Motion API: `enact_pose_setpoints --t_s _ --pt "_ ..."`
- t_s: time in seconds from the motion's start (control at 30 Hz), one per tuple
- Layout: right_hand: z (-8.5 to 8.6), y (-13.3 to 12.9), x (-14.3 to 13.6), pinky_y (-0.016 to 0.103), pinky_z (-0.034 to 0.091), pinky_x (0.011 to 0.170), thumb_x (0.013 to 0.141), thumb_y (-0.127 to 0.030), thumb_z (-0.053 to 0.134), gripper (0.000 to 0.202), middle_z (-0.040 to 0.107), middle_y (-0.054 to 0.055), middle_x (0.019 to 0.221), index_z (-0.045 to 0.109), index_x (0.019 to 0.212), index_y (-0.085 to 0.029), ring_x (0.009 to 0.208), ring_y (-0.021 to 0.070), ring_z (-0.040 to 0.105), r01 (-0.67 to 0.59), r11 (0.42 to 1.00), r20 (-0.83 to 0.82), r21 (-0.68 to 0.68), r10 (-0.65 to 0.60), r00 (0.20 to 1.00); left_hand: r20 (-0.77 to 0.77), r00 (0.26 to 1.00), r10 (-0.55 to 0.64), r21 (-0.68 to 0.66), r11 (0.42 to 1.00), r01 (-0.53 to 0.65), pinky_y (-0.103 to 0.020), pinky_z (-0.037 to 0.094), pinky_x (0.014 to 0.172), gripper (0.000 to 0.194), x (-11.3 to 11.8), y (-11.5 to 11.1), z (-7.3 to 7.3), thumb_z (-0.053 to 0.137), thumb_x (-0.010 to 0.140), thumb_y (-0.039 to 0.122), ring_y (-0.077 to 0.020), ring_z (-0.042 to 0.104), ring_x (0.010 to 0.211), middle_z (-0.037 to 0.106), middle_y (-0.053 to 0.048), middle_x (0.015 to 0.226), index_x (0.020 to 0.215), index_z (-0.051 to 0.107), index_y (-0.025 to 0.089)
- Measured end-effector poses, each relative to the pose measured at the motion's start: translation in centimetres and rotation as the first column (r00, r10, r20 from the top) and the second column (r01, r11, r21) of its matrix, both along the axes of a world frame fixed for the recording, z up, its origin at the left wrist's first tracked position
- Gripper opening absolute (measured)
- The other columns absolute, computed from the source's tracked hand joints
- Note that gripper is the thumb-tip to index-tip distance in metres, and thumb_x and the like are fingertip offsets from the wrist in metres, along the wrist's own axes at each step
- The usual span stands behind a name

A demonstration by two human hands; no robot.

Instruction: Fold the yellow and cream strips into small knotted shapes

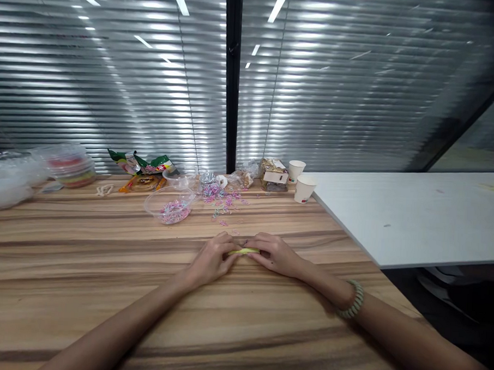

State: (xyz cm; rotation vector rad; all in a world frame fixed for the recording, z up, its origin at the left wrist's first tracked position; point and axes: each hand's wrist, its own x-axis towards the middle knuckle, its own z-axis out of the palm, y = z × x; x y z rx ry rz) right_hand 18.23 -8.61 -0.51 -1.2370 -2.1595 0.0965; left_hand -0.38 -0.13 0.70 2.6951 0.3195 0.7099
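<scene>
Okay, slim pale-yellow strip (244, 251), ends covered by fingers, pinched between left hand (213, 258) and right hand (274, 254), nearer and right of clear bowl (156, 202). Pink-purple bits (211, 191) scattered right of bowl, paper cups (304, 191) farther right, green packet (152, 165) behind.

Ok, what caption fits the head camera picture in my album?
Left hand and right hand hold a thin yellow strip; a clear plastic bowl of tiny pinkish pieces sits beyond.

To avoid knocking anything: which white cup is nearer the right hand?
The front cup, nearer the right hand and overlapping the rear cup in view; the rear one stands closer to the blinds.
</scene>
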Motion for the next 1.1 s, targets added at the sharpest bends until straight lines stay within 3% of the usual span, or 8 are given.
enact_pose_setpoints --t_s 0.3,0.63,0.8,0.9,1.03,1.1 --pt "-0.5 0.2 0.0 0.027 0.043 0.067 0.087 -0.023 0.04 0.021 0.059 0.007 0.082 0.059 0.094 -0.015 0.076 0.0157 0.051 0.001 0.995 0.172 0.097 -0.018 0.985 0.02 1.0 -0.012 0.096 0.995 0.01 -0.025 0.04 0.062 0.022 0.2 -0.3 0.0 0.043 0.084 0.025 -0.0143 0.049 0.072 0.058 -0.006 0.072 0.08 0.063 0.015" --pt "-0.5 0.3 0.3 0.027 0.043 0.065 0.087 -0.023 0.04 0.021 0.059 0.007 0.081 0.059 0.094 -0.015 0.075 0.0159 0.051 0.046 0.991 0.143 0.126 -0.065 0.988 0.084 0.994 0.063 -0.096 0.994 -0.055 -0.028 0.044 0.073 0.026 0.4 -0.1 0.2 0.051 0.079 0.034 -0.0155 0.053 0.08 0.058 -0.006 0.084 0.098 0.058 0.019" --pt "-0.3 0.4 0.3 0.028 0.043 0.067 0.087 -0.022 0.042 0.02 0.06 0.007 0.079 0.061 0.091 -0.016 0.075 0.0158 0.051 0.057 0.993 0.046 0.105 -0.062 0.997 0.156 0.979 0.129 -0.254 0.963 -0.086 -0.031 0.045 0.079 0.038 0.3 0.1 0.7 0.053 0.077 0.035 -0.0164 0.053 0.087 0.056 -0.007 0.097 0.111 0.049 0.018" --pt "0.0 0.4 0.4 0.028 0.043 0.07 0.086 -0.022 0.043 0.021 0.061 0.007 0.081 0.061 0.095 -0.016 0.076 0.0158 0.052 0.072 0.996 -0.063 0.06 -0.068 0.996 0.165 0.974 0.154 -0.311 0.946 -0.097 -0.03 0.045 0.079 0.033 0.3 0.3 0.7 0.045 0.082 0.032 -0.0152 0.054 0.087 0.055 -0.008 0.1 0.112 0.048 0.017" --pt "0.6 0.5 0.7 0.027 0.042 0.066 0.086 -0.028 0.043 0.024 0.061 0.006 0.077 0.063 0.087 -0.016 0.072 0.0156 0.053 0.165 0.986 -0.241 -0.022 -0.165 0.956 0.117 0.991 0.066 -0.25 0.968 -0.035 -0.032 0.041 0.087 0.026 0.5 0.3 0.6 0.035 0.087 0.026 -0.0153 0.052 0.094 0.057 -0.007 0.099 0.096 0.058 0.016" --pt "0.7 0.6 0.9 0.026 0.041 0.062 0.086 -0.033 0.043 0.028 0.06 0.006 0.072 0.064 0.079 -0.015 0.068 0.0155 0.053 0.237 0.97 -0.323 -0.047 -0.239 0.916 0.106 0.994 0.03 -0.209 0.978 -0.008 -0.034 0.038 0.092 0.027 0.5 0.3 0.4 0.034 0.087 0.024 -0.0158 0.05 0.1 0.058 -0.007 0.102 0.097 0.058 0.016"
